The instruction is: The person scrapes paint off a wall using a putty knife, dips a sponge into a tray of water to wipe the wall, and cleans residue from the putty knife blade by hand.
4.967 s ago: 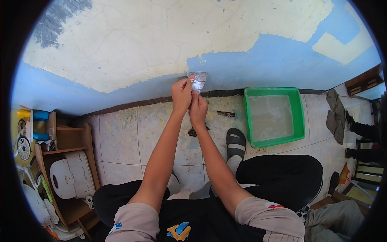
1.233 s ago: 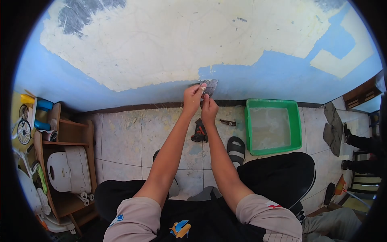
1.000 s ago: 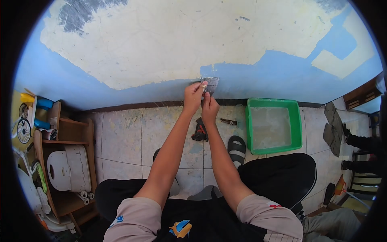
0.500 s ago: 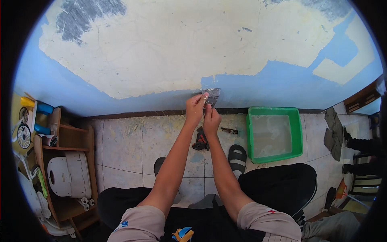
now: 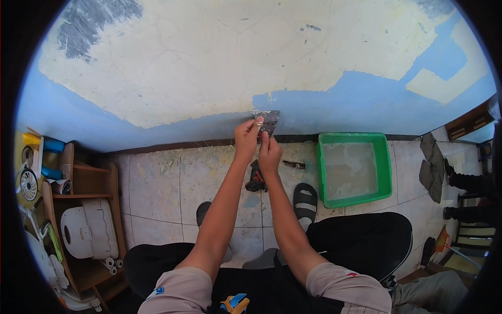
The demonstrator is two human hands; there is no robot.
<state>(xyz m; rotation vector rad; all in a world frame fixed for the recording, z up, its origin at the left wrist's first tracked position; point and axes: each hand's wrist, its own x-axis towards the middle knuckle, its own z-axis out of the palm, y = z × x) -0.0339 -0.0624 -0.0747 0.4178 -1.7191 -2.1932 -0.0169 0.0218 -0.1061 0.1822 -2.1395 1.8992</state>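
Both my hands meet at a metal scraper blade [image 5: 270, 121] in front of the lower wall. My left hand [image 5: 247, 137] pinches the blade's left side, with pale scrapings around the thumb. Just to the right and lower, my right hand [image 5: 270, 150] is closed at the blade's bottom; the handle is hidden by the fingers. The blade's upper edge lies at the border where blue paint [image 5: 308, 107] meets the bare cream wall [image 5: 198, 68]. A dark tool with red parts [image 5: 256, 179] rests on the floor below my hands.
A green basin [image 5: 387, 167] of cloudy water stands right of my hands. Near it lies a small dark object [image 5: 294, 164]. A wooden shelf [image 5: 86, 180] is at the left. At the right are a grey cloth [image 5: 431, 167] and another person's dark-clothed legs [image 5: 470, 182].
Compared with five seconds ago, the view has shifted, and the dark tool on the floor shows more fully. Both hands keep their hold on the scraper, with the blade slightly farther right.
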